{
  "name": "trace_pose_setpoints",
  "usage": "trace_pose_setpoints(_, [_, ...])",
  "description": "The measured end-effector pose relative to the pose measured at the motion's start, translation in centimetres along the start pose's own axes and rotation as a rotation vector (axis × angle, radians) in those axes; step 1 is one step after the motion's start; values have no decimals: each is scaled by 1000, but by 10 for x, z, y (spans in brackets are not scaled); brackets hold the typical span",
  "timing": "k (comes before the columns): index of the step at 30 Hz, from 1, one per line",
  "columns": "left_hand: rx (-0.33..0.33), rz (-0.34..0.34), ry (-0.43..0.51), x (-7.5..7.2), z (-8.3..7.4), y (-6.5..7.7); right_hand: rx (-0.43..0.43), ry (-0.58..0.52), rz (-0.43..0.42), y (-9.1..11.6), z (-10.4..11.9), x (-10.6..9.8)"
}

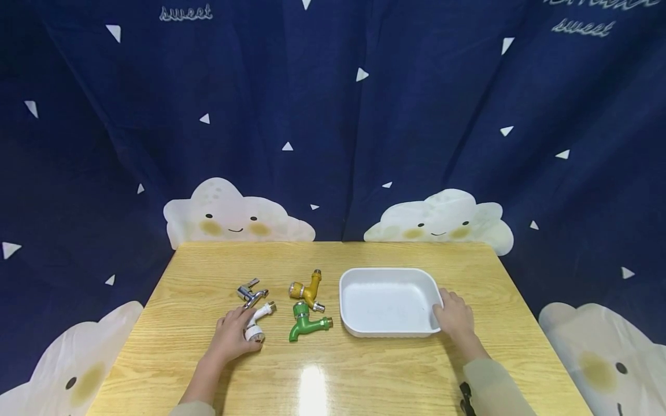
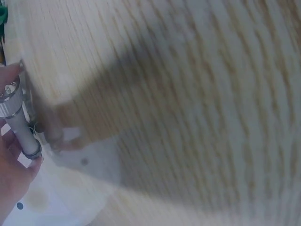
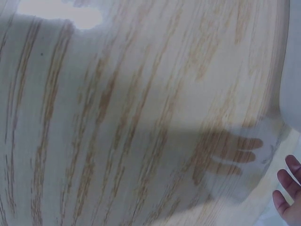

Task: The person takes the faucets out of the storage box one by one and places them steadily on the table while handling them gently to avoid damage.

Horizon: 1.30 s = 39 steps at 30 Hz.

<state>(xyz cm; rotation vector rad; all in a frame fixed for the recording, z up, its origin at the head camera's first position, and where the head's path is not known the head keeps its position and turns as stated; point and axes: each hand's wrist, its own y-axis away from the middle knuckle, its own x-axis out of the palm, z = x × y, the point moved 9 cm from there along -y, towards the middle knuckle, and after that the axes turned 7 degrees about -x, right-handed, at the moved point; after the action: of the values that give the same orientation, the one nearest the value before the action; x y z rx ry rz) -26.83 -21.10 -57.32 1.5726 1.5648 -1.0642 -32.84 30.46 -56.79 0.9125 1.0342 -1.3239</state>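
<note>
In the head view my left hand [image 1: 231,335] grips a white plastic faucet [image 1: 256,323] at the table's left. The left wrist view shows the same faucet [image 2: 21,129] between the thumb and fingers. Just beyond it lies a chrome faucet [image 1: 251,293]. A yellow faucet [image 1: 311,290] and a green faucet [image 1: 308,325] lie to its right. My right hand [image 1: 457,315] holds the right rim of a white plastic basin [image 1: 390,334], thumb over the edge. In the right wrist view, several fingertips [image 3: 289,183] show below the basin's side.
The wooden table [image 1: 364,370] ends at a dark blue curtain [image 1: 333,115] with white clouds and triangles. A bright light reflection lies on the table's front part. Something black sits by the right sleeve [image 1: 494,387].
</note>
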Motion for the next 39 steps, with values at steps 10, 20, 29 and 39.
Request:
trace_pose_setpoints(10, [-33, 43, 3, 1, 2, -2, 7, -3, 4, 0, -1, 1])
trace_pose_setpoints(20, [-58, 64, 17, 1, 2, -2, 6, -12, 1, 1, 0, 0])
trace_pose_setpoints(29, [-55, 63, 27, 3, 3, 2, -2, 3, -2, 0, 1, -2])
trace_pose_setpoints(39, [-71, 69, 18, 3, 4, 4, -1, 1, 10, 1, 1, 0])
